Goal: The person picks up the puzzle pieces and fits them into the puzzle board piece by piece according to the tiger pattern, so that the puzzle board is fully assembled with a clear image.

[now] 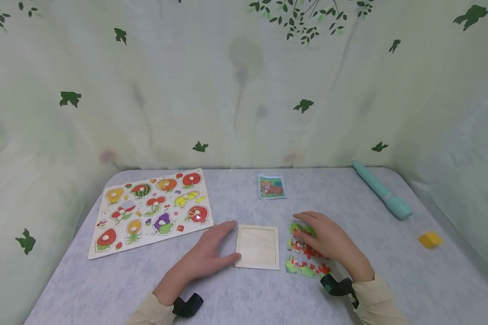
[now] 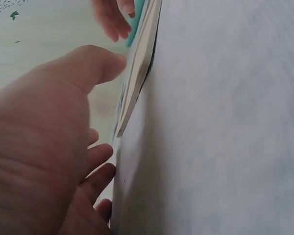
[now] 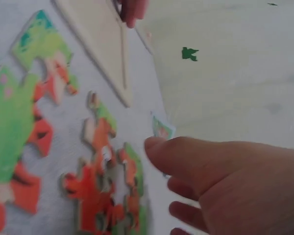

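Observation:
A square wooden tray [image 1: 257, 247] with a raised rim lies flat at the middle of the table, bare inside. My left hand [image 1: 207, 253] is at its left side, fingers extended, the thumb tip at the tray's left edge; whether it touches cannot be told. Green and red-orange puzzle pieces [image 1: 307, 270] lie in rows right of the tray; the right wrist view shows the pieces [image 3: 90, 196] close up. Over the upper pieces is my right hand [image 1: 329, 237], fingers spread and slightly bent, hiding some of them. Nothing is seen gripped in either hand.
A fruit puzzle board [image 1: 150, 212] lies at the left. A small picture card [image 1: 272, 187] is behind the tray. Toward the back right lies a teal baton-like object [image 1: 380, 189], with a yellow block [image 1: 429, 240] nearer the right edge. A patterned curtain hangs behind the table.

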`<move>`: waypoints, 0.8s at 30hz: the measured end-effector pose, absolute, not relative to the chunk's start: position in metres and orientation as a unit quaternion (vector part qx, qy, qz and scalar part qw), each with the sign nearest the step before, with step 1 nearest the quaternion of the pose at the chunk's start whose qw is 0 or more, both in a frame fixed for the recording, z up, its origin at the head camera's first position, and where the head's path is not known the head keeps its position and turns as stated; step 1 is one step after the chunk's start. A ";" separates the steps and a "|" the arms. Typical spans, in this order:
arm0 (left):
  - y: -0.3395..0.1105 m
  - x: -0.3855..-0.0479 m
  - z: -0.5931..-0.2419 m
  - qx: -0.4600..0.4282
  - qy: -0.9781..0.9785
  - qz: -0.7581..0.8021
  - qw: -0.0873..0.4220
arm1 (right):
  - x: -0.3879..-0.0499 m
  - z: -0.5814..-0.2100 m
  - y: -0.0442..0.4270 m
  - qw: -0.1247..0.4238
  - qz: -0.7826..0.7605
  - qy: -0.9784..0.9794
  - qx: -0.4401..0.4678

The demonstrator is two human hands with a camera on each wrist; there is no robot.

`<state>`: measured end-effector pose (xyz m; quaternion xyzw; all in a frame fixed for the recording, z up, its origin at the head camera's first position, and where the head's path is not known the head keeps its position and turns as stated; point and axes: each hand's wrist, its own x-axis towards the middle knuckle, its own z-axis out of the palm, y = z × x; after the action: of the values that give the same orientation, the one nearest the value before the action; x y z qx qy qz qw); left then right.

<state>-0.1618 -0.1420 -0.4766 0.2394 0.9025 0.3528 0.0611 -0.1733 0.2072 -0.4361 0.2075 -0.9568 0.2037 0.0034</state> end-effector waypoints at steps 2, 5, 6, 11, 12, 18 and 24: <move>-0.141 -0.163 -0.479 0.260 0.904 0.336 0.043 | -0.176 -0.434 0.206 -0.014 0.211 -0.956 0.203; -0.140 -0.164 -0.481 0.280 0.907 0.315 0.025 | -0.179 -0.435 0.204 -0.034 0.219 -0.955 0.197; -0.140 -0.164 -0.481 0.282 0.908 0.309 0.024 | -0.180 -0.437 0.204 -0.038 0.220 -0.955 0.195; -0.140 -0.162 -0.481 0.285 0.917 0.279 0.028 | -0.184 -0.443 0.204 -0.044 0.207 -0.958 0.192; -0.141 -0.162 -0.481 0.283 0.918 0.276 0.030 | -0.185 -0.444 0.204 -0.042 0.204 -0.959 0.194; -0.140 -0.162 -0.480 0.285 0.920 0.265 0.041 | -0.188 -0.447 0.207 -0.033 0.201 -0.958 0.202; -0.139 -0.162 -0.479 0.285 0.920 0.266 0.052 | -0.189 -0.449 0.210 -0.040 0.205 -0.957 0.202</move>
<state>-0.1622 -0.1387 -0.4792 0.2847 0.9195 0.2661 0.0515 -0.1892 0.2103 -0.4486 0.2022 -0.9569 0.2045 -0.0404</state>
